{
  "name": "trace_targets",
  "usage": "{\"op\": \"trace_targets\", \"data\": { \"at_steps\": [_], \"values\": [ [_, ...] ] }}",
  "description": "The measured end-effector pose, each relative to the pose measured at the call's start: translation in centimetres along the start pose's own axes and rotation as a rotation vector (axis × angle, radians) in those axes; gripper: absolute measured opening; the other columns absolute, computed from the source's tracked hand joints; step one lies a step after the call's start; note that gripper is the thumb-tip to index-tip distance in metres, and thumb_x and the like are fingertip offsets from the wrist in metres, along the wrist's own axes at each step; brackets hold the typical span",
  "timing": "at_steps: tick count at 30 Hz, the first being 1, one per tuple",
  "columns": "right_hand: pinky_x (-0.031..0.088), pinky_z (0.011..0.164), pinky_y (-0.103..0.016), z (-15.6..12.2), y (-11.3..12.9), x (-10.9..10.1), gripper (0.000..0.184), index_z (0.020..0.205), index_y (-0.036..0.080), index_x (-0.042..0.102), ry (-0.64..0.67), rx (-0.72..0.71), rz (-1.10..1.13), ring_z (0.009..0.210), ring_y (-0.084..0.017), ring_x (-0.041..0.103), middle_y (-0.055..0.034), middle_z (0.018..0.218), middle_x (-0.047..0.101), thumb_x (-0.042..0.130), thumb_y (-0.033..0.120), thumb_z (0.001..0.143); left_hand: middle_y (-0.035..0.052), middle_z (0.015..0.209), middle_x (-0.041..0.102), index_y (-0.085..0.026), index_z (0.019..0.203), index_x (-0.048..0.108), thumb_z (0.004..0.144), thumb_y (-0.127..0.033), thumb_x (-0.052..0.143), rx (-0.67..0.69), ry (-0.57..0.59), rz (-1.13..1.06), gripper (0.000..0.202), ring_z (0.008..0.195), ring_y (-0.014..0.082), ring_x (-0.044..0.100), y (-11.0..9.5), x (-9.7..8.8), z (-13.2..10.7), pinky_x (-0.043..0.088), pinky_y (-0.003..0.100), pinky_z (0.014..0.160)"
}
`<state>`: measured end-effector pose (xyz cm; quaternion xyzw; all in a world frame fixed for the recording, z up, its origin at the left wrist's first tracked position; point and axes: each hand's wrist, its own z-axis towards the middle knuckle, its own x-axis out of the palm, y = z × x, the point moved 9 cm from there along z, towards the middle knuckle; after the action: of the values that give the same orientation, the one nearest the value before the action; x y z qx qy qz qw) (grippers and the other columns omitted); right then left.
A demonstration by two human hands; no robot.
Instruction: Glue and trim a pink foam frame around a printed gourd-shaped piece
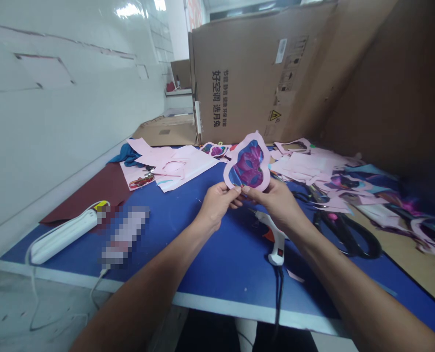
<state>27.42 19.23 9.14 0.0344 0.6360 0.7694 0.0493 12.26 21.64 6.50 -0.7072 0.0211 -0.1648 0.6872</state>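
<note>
2 bare hands meet at centre stage, and it's a shared grip! The left hand (217, 203) pinches the lower edge of a pink-rimmed cut-out (247, 168), thumb in front, fingers curled behind. The right hand (274, 198) is closed on that same lower edge, its thumb right beside the left thumb. And there's the piece, raised clear of the blue table (202, 264), tilted up so its blue-and-purple middle faces the camera. Wavy outline, pale pink border all around, a little tip at the top!

Just below the right hand lies a white glue gun (277, 249), nozzle pointing up toward the grip, cord dropping over the front edge of the table. Out to the right, a black-handled tool (340, 230), and beyond it a heap of pink scraps (305, 166). Over to the left, pink sheets (193, 168) are spread near a maroon sheet (92, 195), with a white power strip (65, 237) nearer the edge. Beside that strip, a pixelated object (125, 239), too blurred to call. At the back, 1 smaller cut-out (215, 149) peeks out past the held piece, and a big cardboard box (250, 73) towers behind everything!
</note>
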Motion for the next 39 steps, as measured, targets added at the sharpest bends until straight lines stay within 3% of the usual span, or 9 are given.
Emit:
{"op": "trace_targets", "data": {
  "at_steps": [16,32,39],
  "values": [
    [0.045,0.06,-0.031,-0.14,0.24,0.21,0.038,0.077,0.019,0.074,0.006,0.014,0.02,0.064,-0.016,0.053,-0.0009,0.069,0.066,0.095,0.048,0.065,0.0041,0.075,0.075,-0.014,0.086,0.075,0.089,-0.028,0.08,-0.009,0.001,0.005,0.015,0.062,0.0104,0.065,0.23,-0.03,0.02,0.047,0.022,0.061],
    [0.049,0.063,-0.032,-0.3,0.53,0.34,0.037,0.078,0.019,0.074,0.031,0.014,0.007,0.065,-0.016,0.056,-0.0016,0.072,0.07,0.096,0.048,0.067,0.0041,0.076,0.075,-0.015,0.085,0.075,0.088,-0.031,0.084,-0.024,0.009,-0.013,0.019,0.062,0.0108,0.065,0.48,0.11,0.09,0.048,0.022,0.061],
    [0.049,0.062,-0.032,-0.3,0.59,0.29,0.037,0.074,0.02,0.074,0.018,0.019,0.015,0.063,-0.016,0.056,-0.0018,0.07,0.069,0.097,0.047,0.065,0.003,0.075,0.074,-0.015,0.086,0.073,0.09,-0.026,0.081,-0.01,-0.006,-0.02,0.014,0.062,0.0105,0.066,0.43,0.1,0.08,0.048,0.023,0.062]
  ]
}}
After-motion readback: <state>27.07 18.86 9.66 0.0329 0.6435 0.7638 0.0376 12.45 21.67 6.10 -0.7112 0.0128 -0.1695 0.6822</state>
